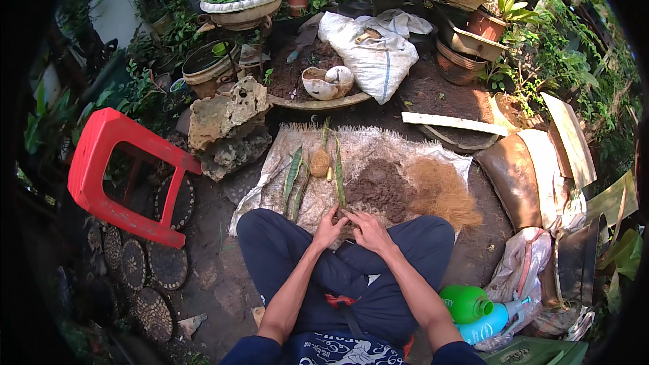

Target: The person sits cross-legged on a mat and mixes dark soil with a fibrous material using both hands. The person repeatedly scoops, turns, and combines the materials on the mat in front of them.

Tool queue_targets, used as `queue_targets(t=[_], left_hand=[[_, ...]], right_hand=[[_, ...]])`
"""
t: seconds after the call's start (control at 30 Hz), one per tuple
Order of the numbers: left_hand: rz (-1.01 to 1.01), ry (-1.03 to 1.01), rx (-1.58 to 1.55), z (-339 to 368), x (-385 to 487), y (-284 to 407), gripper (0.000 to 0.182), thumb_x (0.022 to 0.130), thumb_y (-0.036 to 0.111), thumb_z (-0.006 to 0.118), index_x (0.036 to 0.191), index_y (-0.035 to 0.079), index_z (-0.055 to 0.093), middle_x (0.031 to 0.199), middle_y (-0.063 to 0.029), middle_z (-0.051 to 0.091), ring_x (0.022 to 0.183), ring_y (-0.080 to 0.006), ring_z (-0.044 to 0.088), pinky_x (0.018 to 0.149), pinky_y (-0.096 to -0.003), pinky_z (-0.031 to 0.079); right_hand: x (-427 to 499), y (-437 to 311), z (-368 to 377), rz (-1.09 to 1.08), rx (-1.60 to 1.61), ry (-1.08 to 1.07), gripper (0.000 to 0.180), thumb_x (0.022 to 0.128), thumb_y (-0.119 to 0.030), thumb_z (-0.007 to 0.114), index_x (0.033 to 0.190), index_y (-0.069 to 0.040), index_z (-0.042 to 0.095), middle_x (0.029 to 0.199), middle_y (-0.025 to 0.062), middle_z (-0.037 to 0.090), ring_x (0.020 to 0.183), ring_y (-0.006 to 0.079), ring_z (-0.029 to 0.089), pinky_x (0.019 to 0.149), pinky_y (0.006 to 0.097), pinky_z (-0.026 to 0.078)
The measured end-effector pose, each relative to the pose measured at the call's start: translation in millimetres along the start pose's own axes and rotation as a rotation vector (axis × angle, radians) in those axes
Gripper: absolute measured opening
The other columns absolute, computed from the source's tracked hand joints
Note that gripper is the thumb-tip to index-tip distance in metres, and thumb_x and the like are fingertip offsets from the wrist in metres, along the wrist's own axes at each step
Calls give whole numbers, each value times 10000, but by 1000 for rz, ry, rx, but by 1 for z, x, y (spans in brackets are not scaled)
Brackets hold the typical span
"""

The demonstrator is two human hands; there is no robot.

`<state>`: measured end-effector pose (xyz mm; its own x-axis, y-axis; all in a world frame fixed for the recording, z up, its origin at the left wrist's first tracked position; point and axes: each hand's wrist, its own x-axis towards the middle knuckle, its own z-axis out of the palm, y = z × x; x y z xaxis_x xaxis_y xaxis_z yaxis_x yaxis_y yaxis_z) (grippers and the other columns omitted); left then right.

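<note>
My left hand (328,227) and my right hand (370,232) meet over my crossed legs, fingertips pinched together at the lower end of an upright snake plant leaf (339,175). What exactly sits between the fingertips is too small to make out. Beyond them, on a woven sack sheet (268,162), lies a ball wrapped in brown fibre (320,163) with a leaf rising from its top. A small gold-coloured spool (329,174) rests beside it. Loose snake plant leaves (292,175) lie to the left. Dark wet soil (380,187) and a heap of coconut fibre (438,190) spread at the right.
A red plastic stool (96,172) and porous rocks (228,114) stand left. Ahead, a white sack (372,50) and a broken round pot (327,83) sit on a soil-filled basin. Full sacks (512,177), a green bottle (464,304) and a blue spray bottle (489,322) are at right.
</note>
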<state>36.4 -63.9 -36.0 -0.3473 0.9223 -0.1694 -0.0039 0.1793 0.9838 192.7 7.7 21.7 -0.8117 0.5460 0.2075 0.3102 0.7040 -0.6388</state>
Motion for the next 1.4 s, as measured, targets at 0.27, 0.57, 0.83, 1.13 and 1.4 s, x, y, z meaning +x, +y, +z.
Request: queue_targets(t=[0.27,0.57,0.83,1.13,1.4], left_hand=[[-10,-7,-168,3,4,-4,580,938,90,587,1424,-49,304,1188,-80,591,971,-104,586,808,-244,494],[-109,-38,-242,1,6,3,601,946,116,582,1443,-28,277,1235,-93,565,1041,-135,572,892,-265,478],[-114,-7,-510,1,5,14,503,942,99,577,1382,24,343,1198,-116,564,1062,-181,580,859,-300,517],[-20,94,-328,17,-4,52,541,929,35,567,1411,64,322,1264,-109,505,1115,-195,548,927,-334,489],[83,237,-319,35,-28,106,515,907,12,595,1385,54,409,1224,-65,538,1059,-132,548,906,-283,467]], right_hand=[[-1,-2,-5,85,109,5,572,759,-40,549,1327,-20,489,1233,233,562,1164,372,518,1014,416,404],[0,3,-2,344,250,152,408,837,-147,607,1200,36,579,1213,255,581,1154,351,559,983,369,433],[4,-6,-12,212,306,387,345,844,-185,650,1139,-7,629,1092,199,639,1044,348,602,898,386,469],[-1,-32,-38,375,113,372,322,758,-284,739,968,-50,668,895,162,678,829,346,656,689,425,515],[-5,-29,-38,409,401,399,323,790,-281,703,1005,-41,680,834,184,680,760,347,665,666,397,514]])
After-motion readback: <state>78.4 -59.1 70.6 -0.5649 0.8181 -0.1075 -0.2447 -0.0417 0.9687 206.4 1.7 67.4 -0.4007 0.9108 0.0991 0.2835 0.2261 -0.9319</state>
